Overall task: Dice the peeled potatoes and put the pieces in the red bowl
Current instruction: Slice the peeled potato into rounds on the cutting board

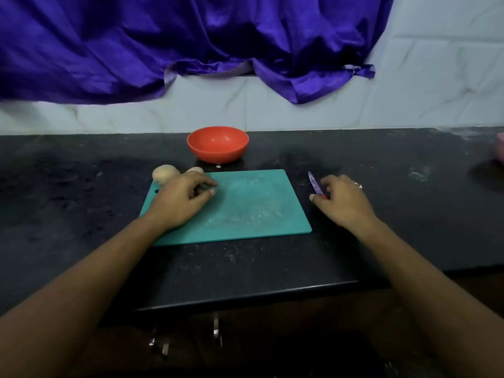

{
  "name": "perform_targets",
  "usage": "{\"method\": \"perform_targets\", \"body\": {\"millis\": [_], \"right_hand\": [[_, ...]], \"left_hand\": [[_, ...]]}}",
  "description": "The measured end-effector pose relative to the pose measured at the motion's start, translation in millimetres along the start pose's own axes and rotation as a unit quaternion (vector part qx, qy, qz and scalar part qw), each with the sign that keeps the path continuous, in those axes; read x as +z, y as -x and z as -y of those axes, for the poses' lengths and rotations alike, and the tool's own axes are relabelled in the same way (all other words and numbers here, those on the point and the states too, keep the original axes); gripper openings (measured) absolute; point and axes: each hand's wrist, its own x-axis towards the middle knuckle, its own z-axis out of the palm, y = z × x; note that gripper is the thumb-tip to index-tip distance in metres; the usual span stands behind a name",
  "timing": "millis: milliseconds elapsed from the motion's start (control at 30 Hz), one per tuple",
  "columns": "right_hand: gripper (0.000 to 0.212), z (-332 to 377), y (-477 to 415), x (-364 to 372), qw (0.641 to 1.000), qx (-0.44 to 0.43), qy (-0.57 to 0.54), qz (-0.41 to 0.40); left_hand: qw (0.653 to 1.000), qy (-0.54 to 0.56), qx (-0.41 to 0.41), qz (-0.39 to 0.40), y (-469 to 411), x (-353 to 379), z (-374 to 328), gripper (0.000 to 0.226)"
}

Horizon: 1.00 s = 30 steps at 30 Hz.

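Teal cutting board (245, 208) waits, and the red bowl (218, 143) behind it holds nothing: we're right at the start. Our right grip (343, 200) curls over the knife (315, 184) handle on the worktop (81, 186). Our left grip (182, 197) rests loose, holding nothing, beside the potatoes (163, 173) at the board's far-left corner. Next, we reckon, one potato comes onto the board.

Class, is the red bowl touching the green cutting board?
Apart. The head view shows black counter between the red bowl and the cutting board.
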Motion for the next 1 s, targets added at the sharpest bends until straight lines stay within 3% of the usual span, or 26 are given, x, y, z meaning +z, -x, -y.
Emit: {"method": "perform_targets", "body": {"millis": [100,267,433,600,767,1000], "right_hand": [[0.047,-3.5,0.8,-5.0,0.998,0.048,0.031,0.01],[0.018,4.9,-6.0,-10.0,0.995,0.091,0.004,0.04],[0.005,11.6,-19.1,-15.4,0.984,0.131,-0.065,0.105],[0.008,27.3,-19.3,-14.7,0.974,0.098,-0.18,0.095],[0.011,74.7,-16.6,-4.4,0.914,0.048,-0.384,0.127],[0.019,123.7,-24.2,33.9,0.9,-0.009,-0.417,0.124]], "left_hand": [[1.0,0.007,-0.018,0.004,-3.0,0.6,1.9,0.02],[0.999,0.021,-0.035,0.0,-2.3,3.4,6.3,0.019],[0.999,0.027,-0.041,0.003,-1.8,2.0,7.7,0.019],[0.997,0.053,-0.052,0.005,0.7,0.8,7.5,0.019],[0.994,0.089,-0.059,-0.023,3.3,0.1,6.8,0.015],[0.97,0.155,-0.11,-0.152,6.2,-6.0,2.8,0.011]]}}
